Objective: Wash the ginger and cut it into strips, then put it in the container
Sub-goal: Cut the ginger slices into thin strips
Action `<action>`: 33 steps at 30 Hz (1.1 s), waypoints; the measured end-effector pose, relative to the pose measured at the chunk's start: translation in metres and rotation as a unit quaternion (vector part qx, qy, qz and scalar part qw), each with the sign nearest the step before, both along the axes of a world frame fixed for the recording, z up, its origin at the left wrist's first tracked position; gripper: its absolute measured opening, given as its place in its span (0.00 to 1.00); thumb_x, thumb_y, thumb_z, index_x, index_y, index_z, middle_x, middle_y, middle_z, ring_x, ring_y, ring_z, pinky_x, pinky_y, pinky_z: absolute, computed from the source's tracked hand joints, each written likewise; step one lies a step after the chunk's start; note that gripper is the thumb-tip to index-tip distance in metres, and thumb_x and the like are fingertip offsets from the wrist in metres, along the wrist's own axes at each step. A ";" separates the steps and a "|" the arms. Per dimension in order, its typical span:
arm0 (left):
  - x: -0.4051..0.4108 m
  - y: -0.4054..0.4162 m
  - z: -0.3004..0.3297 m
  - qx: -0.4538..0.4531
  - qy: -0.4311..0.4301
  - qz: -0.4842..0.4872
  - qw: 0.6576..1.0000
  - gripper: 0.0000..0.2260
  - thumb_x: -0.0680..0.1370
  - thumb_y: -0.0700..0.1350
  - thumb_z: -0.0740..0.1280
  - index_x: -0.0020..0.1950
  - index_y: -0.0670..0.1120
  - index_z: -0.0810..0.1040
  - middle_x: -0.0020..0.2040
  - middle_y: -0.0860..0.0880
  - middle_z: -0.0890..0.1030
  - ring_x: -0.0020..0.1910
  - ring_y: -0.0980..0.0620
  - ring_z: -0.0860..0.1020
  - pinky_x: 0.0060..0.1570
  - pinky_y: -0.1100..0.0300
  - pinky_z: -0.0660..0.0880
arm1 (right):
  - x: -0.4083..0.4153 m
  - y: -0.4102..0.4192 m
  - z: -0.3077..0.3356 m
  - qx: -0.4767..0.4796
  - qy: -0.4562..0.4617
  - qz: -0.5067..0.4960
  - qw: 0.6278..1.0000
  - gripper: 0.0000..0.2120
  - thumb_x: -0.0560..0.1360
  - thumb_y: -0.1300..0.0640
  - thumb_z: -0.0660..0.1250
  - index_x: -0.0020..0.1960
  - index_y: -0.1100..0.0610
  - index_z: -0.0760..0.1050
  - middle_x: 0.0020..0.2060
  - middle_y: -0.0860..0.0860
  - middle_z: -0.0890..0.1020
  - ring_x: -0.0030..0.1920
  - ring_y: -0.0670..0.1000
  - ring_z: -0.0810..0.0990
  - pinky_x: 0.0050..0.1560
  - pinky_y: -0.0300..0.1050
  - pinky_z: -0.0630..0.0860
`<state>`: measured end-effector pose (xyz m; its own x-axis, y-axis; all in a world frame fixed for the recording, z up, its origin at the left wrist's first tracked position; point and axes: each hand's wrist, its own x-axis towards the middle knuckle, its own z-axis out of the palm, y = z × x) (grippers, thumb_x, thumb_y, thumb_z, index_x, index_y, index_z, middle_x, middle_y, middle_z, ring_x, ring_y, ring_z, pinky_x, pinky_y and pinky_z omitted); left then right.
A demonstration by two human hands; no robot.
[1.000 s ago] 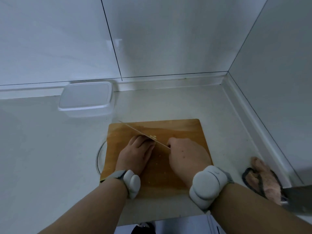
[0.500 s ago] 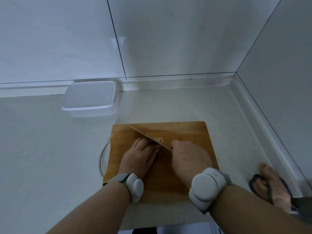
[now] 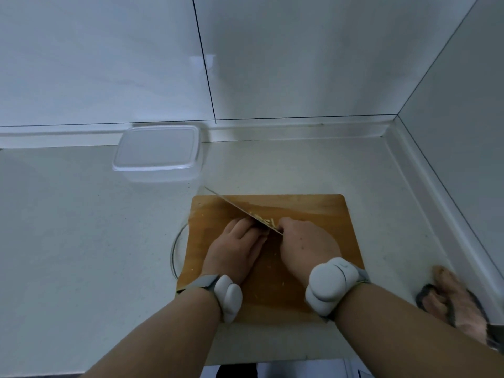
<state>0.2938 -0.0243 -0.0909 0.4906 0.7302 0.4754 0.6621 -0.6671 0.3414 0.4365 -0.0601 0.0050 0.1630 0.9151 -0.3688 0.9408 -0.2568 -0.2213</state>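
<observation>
Two hands work at the centre of the frame on a rectangular, round-cornered wooden cutting board (image 3: 313,214). Right hand (image 3: 305,244) has its fingers curled round the hidden handle of a thin flat steel knife (image 3: 240,210), whose blade runs diagonally up-left toward the board's far corner. Left hand (image 3: 234,246) lies knuckles-up with fingertips tucked against the blade's near face, apparently pinning the uncut piece; whether they pinch it I cannot tell, since it is hidden. Pale yellow ginger strips (image 3: 266,221), short and fibrous, lie just beyond the blade between the two hands. Main risk, as I judge it: the fingertips touch the blade, so a slip on the damp, glossy-looking board or a wet root could nick them. Small strips may also cling to the steel or scatter onto the pale speckled countertop (image 3: 81,241). Board partly overhangs a clear round glass rim (image 3: 174,249) at its left edge, which might let it rock under pressure. Translucent rectangular plastic container (image 3: 158,154) sits at upper left, near the board's far corner, lid seemingly on, so it needs opening before transfer. Pinkish fuzzy cloth (image 3: 458,301) sits at lower right.
</observation>
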 end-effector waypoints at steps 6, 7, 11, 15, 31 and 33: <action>-0.002 0.002 -0.001 -0.007 0.009 -0.010 1.000 0.11 0.78 0.49 0.63 0.52 0.46 0.82 0.53 0.49 0.80 0.51 0.49 0.77 0.44 0.58 0.78 | 0.013 -0.018 0.002 -0.033 0.014 -0.041 0.999 0.10 0.81 0.60 0.57 0.53 0.54 0.77 0.42 0.51 0.80 0.37 0.49 0.78 0.35 0.39 0.71; -0.002 0.002 -0.001 -0.008 0.009 -0.009 1.000 0.11 0.78 0.49 0.62 0.52 0.46 0.82 0.53 0.49 0.80 0.52 0.49 0.76 0.44 0.58 0.78 | 0.014 -0.022 0.004 -0.029 0.014 -0.044 0.999 0.10 0.81 0.59 0.57 0.52 0.53 0.77 0.41 0.50 0.80 0.37 0.49 0.78 0.35 0.38 0.72; 0.000 -0.001 0.004 -0.001 0.014 0.011 1.000 0.14 0.77 0.51 0.59 0.50 0.47 0.83 0.52 0.49 0.80 0.51 0.51 0.73 0.39 0.60 0.77 | 0.011 -0.032 0.019 -0.007 0.014 -0.029 0.999 0.08 0.81 0.57 0.58 0.53 0.50 0.76 0.41 0.48 0.79 0.39 0.48 0.79 0.45 0.44 0.79; 0.000 0.000 0.004 -0.002 0.013 0.010 1.000 0.15 0.77 0.51 0.59 0.50 0.46 0.83 0.52 0.49 0.80 0.52 0.52 0.73 0.38 0.59 0.77 | 0.011 -0.032 0.025 -0.015 0.002 -0.028 1.000 0.09 0.81 0.59 0.59 0.55 0.52 0.77 0.42 0.49 0.80 0.40 0.49 0.79 0.47 0.45 0.80; 0.000 0.000 0.004 -0.009 0.009 0.000 1.000 0.13 0.77 0.49 0.61 0.52 0.44 0.82 0.53 0.46 0.80 0.53 0.50 0.74 0.37 0.61 0.77 | -0.006 0.007 -0.002 -0.006 0.013 0.002 1.000 0.10 0.82 0.59 0.56 0.58 0.53 0.74 0.46 0.52 0.80 0.42 0.53 0.78 0.44 0.48 0.77; 0.000 -0.001 0.004 -0.003 0.008 -0.003 1.000 0.13 0.77 0.49 0.62 0.53 0.43 0.82 0.53 0.46 0.79 0.53 0.49 0.74 0.37 0.61 0.77 | -0.007 0.012 -0.004 -0.004 0.014 0.011 1.000 0.09 0.82 0.59 0.57 0.57 0.54 0.74 0.46 0.53 0.80 0.41 0.54 0.77 0.42 0.47 0.75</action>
